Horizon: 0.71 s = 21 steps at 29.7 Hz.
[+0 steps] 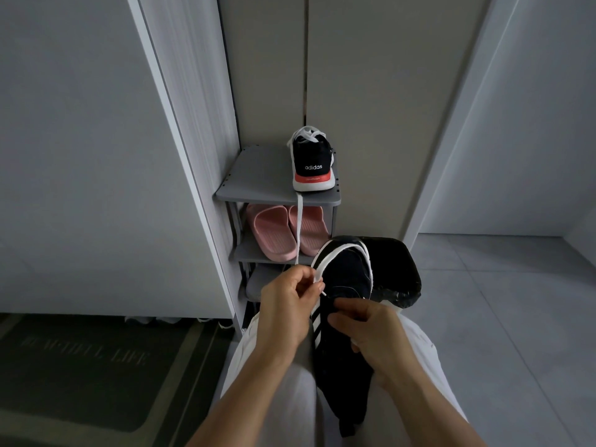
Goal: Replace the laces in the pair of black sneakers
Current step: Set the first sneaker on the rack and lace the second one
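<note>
Sneaker (345,279) (on lap) gripped by right hand (377,333); left hand (287,304) pinches white lace (299,227).

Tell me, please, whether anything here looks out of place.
One thing: a white flat lace trails off the black sneaker with the red heel on the grey shoe rack, dangling over the shelf edge past the pink slippers to the left hand. The right hand holds the other black sneaker.

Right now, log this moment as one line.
left hand: pinches white lace | right hand: holds sneaker on lap | second sneaker: atop rack | step: likely threading
</note>
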{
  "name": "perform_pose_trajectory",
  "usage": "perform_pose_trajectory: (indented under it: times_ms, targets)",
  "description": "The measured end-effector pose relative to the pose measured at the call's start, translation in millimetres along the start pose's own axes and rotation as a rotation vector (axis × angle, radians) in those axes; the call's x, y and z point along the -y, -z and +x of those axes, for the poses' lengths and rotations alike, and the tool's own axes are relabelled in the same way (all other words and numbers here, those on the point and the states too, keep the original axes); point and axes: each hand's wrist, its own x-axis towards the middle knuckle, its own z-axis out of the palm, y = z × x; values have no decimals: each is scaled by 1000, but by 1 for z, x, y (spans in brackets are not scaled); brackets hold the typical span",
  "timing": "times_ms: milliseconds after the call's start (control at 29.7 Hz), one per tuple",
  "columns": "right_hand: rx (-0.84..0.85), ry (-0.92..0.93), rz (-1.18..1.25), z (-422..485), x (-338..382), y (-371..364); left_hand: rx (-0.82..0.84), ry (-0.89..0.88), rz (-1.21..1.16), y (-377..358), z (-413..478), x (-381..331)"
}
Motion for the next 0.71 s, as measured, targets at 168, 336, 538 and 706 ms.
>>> perform_pose_trajectory:
  times_ms: [168,336,538,706]
  targets:
    - [10,-1,11,-1,1,1,-10,-12,22,0,0,0]
    - [10,-13,7,0,0,1,-10,-27,47,-1,1,0]
    - [7,-6,7,-1,-1,0,9,-76,133,-1,3,-1]
    - [-1,45,-16,-4,0,-1,53,-107,185,-3,4,-3]
